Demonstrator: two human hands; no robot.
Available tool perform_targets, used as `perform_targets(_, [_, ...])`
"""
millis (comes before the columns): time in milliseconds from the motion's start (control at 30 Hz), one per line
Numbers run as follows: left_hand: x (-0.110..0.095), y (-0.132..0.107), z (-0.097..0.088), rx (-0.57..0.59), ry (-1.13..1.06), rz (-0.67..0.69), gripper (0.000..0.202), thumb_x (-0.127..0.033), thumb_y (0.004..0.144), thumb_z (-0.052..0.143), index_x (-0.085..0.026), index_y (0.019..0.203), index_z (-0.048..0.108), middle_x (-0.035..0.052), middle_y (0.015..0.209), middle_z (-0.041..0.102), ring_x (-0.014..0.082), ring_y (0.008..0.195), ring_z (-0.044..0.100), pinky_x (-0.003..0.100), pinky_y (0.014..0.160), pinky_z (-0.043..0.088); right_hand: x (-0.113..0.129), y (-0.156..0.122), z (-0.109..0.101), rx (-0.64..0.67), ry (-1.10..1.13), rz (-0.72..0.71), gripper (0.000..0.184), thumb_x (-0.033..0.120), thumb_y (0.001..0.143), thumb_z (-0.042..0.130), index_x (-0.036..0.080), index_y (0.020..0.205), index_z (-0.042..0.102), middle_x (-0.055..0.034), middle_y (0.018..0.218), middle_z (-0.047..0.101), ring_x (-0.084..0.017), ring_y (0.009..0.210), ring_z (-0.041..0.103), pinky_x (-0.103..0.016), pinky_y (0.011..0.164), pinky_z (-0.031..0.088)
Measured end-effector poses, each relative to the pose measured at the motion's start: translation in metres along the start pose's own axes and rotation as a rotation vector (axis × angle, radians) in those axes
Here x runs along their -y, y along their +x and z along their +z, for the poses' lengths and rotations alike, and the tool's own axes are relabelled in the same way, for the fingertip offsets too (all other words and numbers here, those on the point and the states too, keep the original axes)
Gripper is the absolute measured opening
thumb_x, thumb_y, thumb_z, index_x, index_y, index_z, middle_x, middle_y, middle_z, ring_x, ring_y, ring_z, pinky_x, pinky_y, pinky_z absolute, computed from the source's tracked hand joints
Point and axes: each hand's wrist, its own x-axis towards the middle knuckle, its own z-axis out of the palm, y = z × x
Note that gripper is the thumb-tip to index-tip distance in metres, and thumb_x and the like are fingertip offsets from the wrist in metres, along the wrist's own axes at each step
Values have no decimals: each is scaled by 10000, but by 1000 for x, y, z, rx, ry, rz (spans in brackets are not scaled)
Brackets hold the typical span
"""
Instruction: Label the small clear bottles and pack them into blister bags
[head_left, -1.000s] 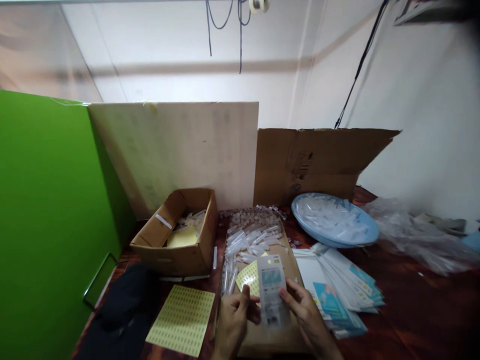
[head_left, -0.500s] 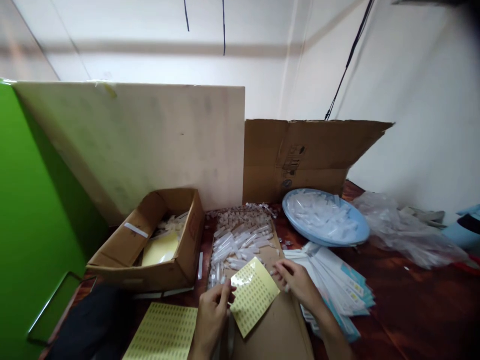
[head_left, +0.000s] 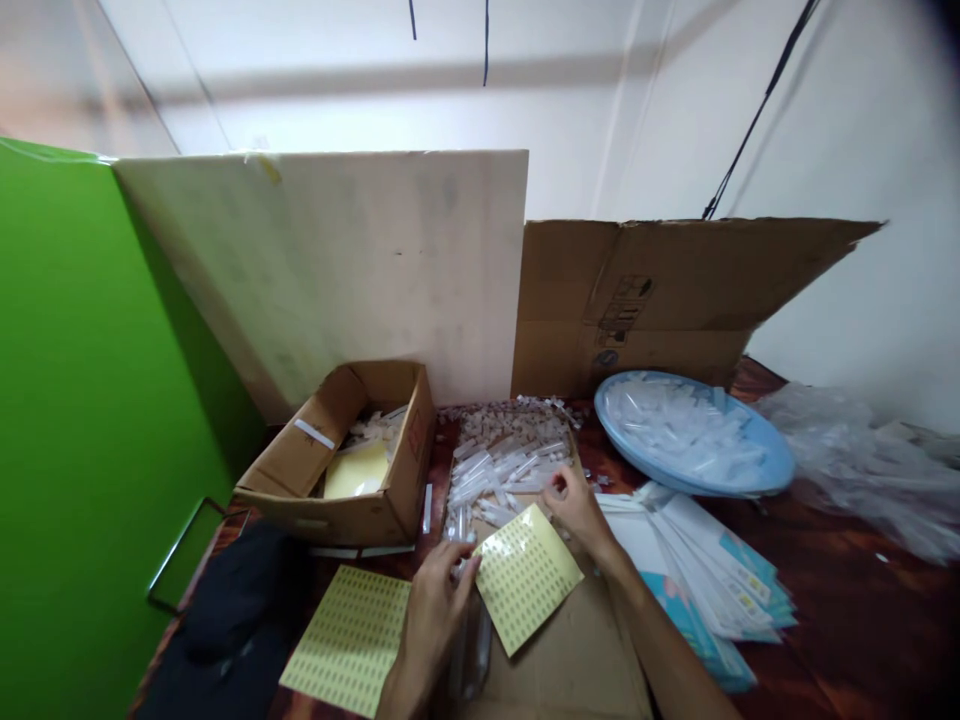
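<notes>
My left hand [head_left: 433, 612] rests with fingers curled on a clear packet [head_left: 471, 650] at the left edge of a yellow sticker sheet [head_left: 526, 576], which lies on a flat piece of cardboard [head_left: 570, 665]. My right hand [head_left: 575, 505] reaches forward into a heap of small clear plastic pieces [head_left: 501, 468] at the far end of that cardboard, fingers bent down among them; I cannot see whether they hold one. A second yellow sticker sheet [head_left: 349, 640] lies to the left.
An open cardboard box [head_left: 352, 458] stands at left, a blue dish [head_left: 750, 476] with clear pieces at right. Fanned white-and-blue packets [head_left: 716, 580] lie right of my arm. Black cloth [head_left: 232, 620], green panel [head_left: 90, 400], leaning boards and crumpled plastic [head_left: 862, 460] surround.
The packet I held up in both hands is down under my left hand. My right hand has moved from the packets forward into the heap of clear pieces.
</notes>
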Motion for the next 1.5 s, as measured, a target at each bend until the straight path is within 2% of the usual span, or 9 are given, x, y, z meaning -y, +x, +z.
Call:
perform_targets(133, [7, 13, 28, 65, 201, -74, 550, -343, 694, 772, -185, 1206, 646, 156, 1176, 699, 378, 1136, 596, 468, 963, 398, -12, -23, -33, -117, 102, 98, 132, 331, 742, 579, 234, 824, 543, -20, 800, 650, -230, 788, 590, -326, 758, 445])
perform_targets(200, [6, 18, 38, 111, 212, -88, 421, -307, 682, 761, -199, 1083, 690, 126, 1112, 720, 372, 1093, 611, 469, 950, 396, -17, -44, -44, -134, 152, 161, 121, 354, 759, 571, 235, 784, 560, -3, 739, 655, -224, 729, 602, -320, 712, 459])
perform_targets(400, [1, 20, 30, 92, -342, -41, 273, -423, 808, 681, -189, 934, 743, 93, 945, 755, 278, 906, 681, 355, 819, 514, -10, -109, -44, -141, 352, 364, 360, 515, 745, 697, 197, 916, 693, 13, 602, 645, -185, 518, 558, -282, 520, 418])
perform_targets(500, [0, 15, 19, 79, -478, -207, 408, -514, 744, 742, -158, 943, 740, 97, 929, 772, 273, 844, 702, 331, 737, 545, 14, -122, -42, 0, 589, 498, 461, 554, 752, 728, 169, 1004, 699, 23, 612, 631, -114, 430, 454, -244, 457, 334])
perform_targets(667, [-3, 4, 7, 15, -461, -319, 485, -583, 734, 738, -148, 946, 716, 83, 853, 766, 258, 776, 707, 298, 655, 543, 52, -123, -34, 291, 821, 383, 349, 465, 776, 773, 143, 893, 711, 30, 617, 593, -61, 451, 395, -208, 452, 249])
perform_targets(800, [-4, -5, 2, -33, -207, -197, 410, -556, 799, 680, -168, 926, 717, 80, 853, 744, 267, 771, 690, 344, 694, 544, 57, -122, -12, 165, 806, 340, 397, 536, 784, 740, 149, 759, 656, 59, 511, 506, -52, 393, 322, -214, 416, 175])
perform_targets(967, [-23, -12, 5, -310, 261, 152, 306, -328, 899, 604, -197, 1170, 659, 138, 1193, 668, 336, 1129, 613, 506, 960, 482, 61, -115, 5, -10, 679, 334, 464, 604, 701, 767, 169, 674, 609, 82, 410, 434, -69, 335, 338, -212, 381, 207])
perform_targets(1133, [-59, -14, 18, -201, 186, 493, 263, -193, 958, 538, -227, 1204, 626, 95, 1148, 678, 230, 1086, 656, 357, 931, 557, 82, -115, 6, -33, 674, 257, 412, 564, 722, 752, 179, 685, 611, 46, 515, 523, -98, 377, 401, -223, 367, 311])
perform_targets(1500, [-86, -17, 28, -161, -74, 444, 125, -141, 923, 575, -212, 967, 667, 59, 953, 693, 198, 895, 697, 286, 794, 578, 93, -132, -11, -19, 467, 26, 202, 315, 866, 586, 184, 717, 624, -8, 638, 615, -177, 610, 565, -243, 571, 459])
